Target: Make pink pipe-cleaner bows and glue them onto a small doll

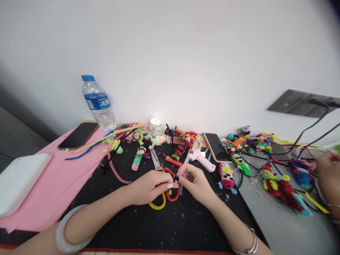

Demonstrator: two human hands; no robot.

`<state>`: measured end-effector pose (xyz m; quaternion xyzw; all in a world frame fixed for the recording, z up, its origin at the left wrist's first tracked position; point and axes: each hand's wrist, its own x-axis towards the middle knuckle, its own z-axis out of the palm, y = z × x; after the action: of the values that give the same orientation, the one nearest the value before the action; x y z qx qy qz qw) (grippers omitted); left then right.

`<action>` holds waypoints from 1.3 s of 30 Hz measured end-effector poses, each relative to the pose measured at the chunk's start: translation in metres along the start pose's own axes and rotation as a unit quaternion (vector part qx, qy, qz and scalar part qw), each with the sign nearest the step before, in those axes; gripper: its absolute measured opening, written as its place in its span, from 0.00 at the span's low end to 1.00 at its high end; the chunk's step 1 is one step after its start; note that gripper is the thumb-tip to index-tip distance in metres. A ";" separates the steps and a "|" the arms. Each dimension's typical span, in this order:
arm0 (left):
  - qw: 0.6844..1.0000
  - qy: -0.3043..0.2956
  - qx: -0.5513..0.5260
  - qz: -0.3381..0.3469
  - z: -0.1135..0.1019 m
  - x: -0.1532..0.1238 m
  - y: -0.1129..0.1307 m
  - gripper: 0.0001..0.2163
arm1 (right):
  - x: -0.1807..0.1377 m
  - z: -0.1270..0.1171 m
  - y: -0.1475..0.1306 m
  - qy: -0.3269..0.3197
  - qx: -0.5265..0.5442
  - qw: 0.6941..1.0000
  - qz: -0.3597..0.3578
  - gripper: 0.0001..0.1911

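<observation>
Between my two hands is a pink pipe cleaner [183, 167], its lower end bent into a small curl. My left hand [152, 187] pinches the curled end with thumb and forefinger. On the other side, my right hand [195, 183] grips the same pipe cleaner between thumb and fingers, and its free length points upward. Just below and behind my fingers lie scissors [156, 161] with red and yellow handles, partly covered by my left hand. A pink glue gun [202, 160] rests beyond my right hand, close to a red marker-like tube [173, 161].
Several pipe-cleaner figures [138, 159] lie along the wall and right side. A water bottle [98, 106], a dark phone [78, 135], a white box [23, 182] and a pale-cased phone [216, 147] stand or lie around. Another person's hand [329, 177] is at right, near cables.
</observation>
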<state>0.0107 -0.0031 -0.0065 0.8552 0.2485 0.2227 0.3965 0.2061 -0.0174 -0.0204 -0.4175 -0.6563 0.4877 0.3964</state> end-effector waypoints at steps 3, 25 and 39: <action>1.000 0.000 0.012 -0.003 0.001 -0.001 -0.002 0.15 | 0.002 0.000 0.002 -0.012 0.047 0.999 0.020 0.07; 0.998 0.009 -0.023 -0.049 0.000 -0.001 0.001 0.11 | 0.003 0.000 0.002 -0.005 0.153 0.987 0.048 0.08; 0.969 0.022 -0.201 -0.141 0.006 -0.001 -0.010 0.16 | 0.001 -0.001 0.000 0.054 0.063 0.995 -0.051 0.04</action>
<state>0.0104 -0.0016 -0.0180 0.7093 0.3254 0.2288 0.5820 0.2068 -0.0156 -0.0203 -0.3836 -0.6223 0.4839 0.4811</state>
